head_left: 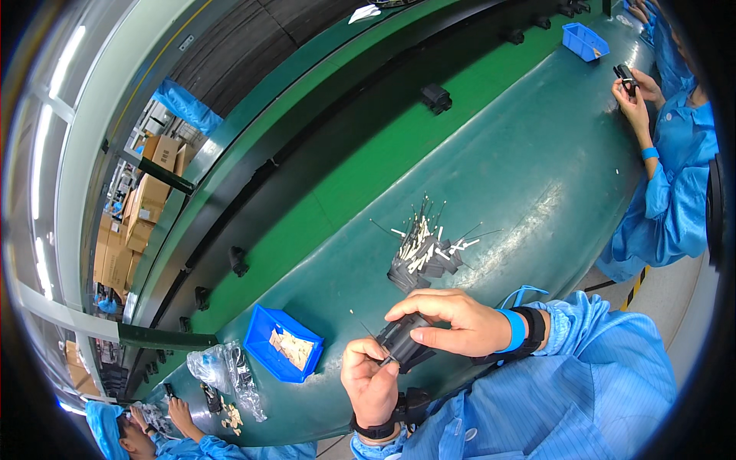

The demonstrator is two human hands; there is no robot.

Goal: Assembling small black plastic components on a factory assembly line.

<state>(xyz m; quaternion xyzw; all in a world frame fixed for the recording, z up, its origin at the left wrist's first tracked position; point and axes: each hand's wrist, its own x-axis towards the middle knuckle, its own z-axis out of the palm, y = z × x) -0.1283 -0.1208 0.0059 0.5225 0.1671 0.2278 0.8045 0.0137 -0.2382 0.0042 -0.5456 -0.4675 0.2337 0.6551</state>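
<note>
Close in front of my body, a black plastic housing point(403, 342) sits between my two hands. My left hand point(369, 382) pinches its near left end between thumb and fingers. Over its top and far side curls my right hand point(464, 326), with the thumb lying along the upper face. The underside of the housing is hidden. Just beyond my hands lies a loose pile of flat black pieces with thin black leads and white strips point(418, 257). To the left stands a blue bin point(257, 354) with small beige pieces point(291, 346) inside.
A green conveyor belt point(337, 195) runs past the table point(498, 184), carrying several black units point(435, 98). Clear plastic bags point(222, 376) lie left of the bin. Co-workers sit at both sides; the right one's hands point(638, 100) hold a black part near another blue bin point(584, 41).
</note>
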